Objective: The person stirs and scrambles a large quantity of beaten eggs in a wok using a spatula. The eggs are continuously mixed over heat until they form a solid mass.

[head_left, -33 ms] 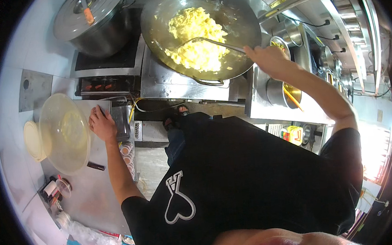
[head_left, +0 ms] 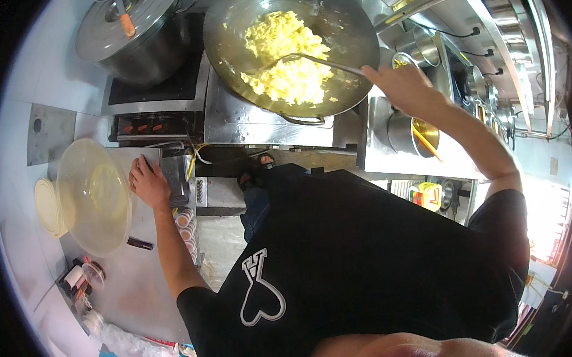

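A large wok (head_left: pixel 350 46) stands on the stove, with a heap of yellow scrambled eggs (head_left: pixel 291 33) in it. My right hand (head_left: pixel 401 88) grips the end of a long metal wok spatula (head_left: pixel 332 64) above the wok's right rim. The spatula's head lies among the eggs, partly covered, so its exact shape is unclear. My left hand (head_left: pixel 149 184) rests on the steel counter (head_left: pixel 127 287), fingers stretched forward, beside a small dark object I cannot make out. Left of that hand sits a big translucent plastic bowl (head_left: pixel 84 218) with yellow residue inside.
A lidded stockpot (head_left: pixel 147 56) stands left of the wok, an orange-handled utensil (head_left: pixel 127 24) on its lid. To the right, a metal pot (head_left: pixel 400 134) holds something with a yellow stick. A black-handled object (head_left: pixel 140 243) lies near the bowl. A cream lid (head_left: pixel 49 207) leans by the wall.
My right hand and the spatula have shifted slightly to the right. My left hand stays where it was on the counter.
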A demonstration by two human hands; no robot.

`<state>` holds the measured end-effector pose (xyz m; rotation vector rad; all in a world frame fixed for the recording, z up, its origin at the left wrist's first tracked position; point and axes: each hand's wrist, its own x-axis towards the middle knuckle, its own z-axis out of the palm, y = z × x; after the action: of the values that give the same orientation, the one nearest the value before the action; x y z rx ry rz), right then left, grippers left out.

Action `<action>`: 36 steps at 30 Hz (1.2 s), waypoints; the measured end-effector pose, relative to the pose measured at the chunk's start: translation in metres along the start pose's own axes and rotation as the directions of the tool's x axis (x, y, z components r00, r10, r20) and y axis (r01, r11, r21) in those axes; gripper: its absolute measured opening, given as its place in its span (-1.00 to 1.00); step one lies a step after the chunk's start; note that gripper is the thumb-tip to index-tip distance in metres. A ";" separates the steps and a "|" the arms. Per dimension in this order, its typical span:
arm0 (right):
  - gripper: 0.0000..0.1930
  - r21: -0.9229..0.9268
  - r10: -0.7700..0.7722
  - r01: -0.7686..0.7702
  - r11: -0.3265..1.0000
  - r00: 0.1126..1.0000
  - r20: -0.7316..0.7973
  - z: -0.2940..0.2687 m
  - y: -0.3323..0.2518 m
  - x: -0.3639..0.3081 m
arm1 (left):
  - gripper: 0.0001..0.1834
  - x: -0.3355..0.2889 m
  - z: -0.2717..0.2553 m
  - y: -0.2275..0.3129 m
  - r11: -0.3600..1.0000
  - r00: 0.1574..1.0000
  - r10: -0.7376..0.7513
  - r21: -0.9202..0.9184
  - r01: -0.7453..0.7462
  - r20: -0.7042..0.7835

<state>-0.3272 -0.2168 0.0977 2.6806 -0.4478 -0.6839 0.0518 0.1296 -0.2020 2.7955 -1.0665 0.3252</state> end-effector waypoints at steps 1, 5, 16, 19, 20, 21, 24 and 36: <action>-0.49 -0.011 0.046 -0.045 0.999 0.997 0.057 -0.022 0.002 -0.012 | -0.52 -0.002 0.002 -0.002 1.000 1.000 -0.003 -0.005 0.003 -0.012; -0.53 0.071 0.116 -0.141 0.987 0.953 0.281 -0.069 -0.004 -0.045 | -0.51 -0.004 -0.005 -0.001 0.999 1.000 -0.014 0.032 0.014 0.010; -0.88 0.325 0.266 -0.267 0.907 0.963 0.046 0.095 0.008 0.115 | -0.51 0.001 0.005 -0.002 0.999 0.998 0.038 -0.021 -0.039 -0.050; -0.78 0.695 0.287 -0.302 0.652 0.947 0.142 0.110 0.058 0.092 | -0.52 -0.001 0.007 -0.005 1.000 1.000 -0.001 0.017 0.001 -0.021; -0.75 0.809 0.206 -0.487 0.330 0.873 0.442 0.087 0.066 0.070 | -0.52 -0.004 0.007 -0.006 1.000 1.000 -0.004 0.013 0.004 -0.029; -0.72 0.823 0.204 -0.525 0.219 0.849 0.488 0.080 0.072 0.047 | -0.52 -0.005 0.005 -0.007 1.000 0.999 -0.005 0.012 0.005 -0.038; -0.64 0.713 0.198 -0.683 -0.160 0.685 0.701 0.082 0.092 0.001 | -0.52 -0.003 0.004 -0.003 1.000 0.999 -0.010 0.000 0.010 -0.039; -0.73 0.764 0.263 -0.347 0.544 0.935 0.238 0.048 0.005 0.107 | -0.51 -0.002 -0.001 -0.007 1.000 1.000 -0.023 0.013 0.023 -0.010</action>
<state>-0.2630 -0.2738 0.0173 3.2169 -1.5535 -0.5824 0.0546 0.1361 -0.2024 2.8122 -1.0335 0.3447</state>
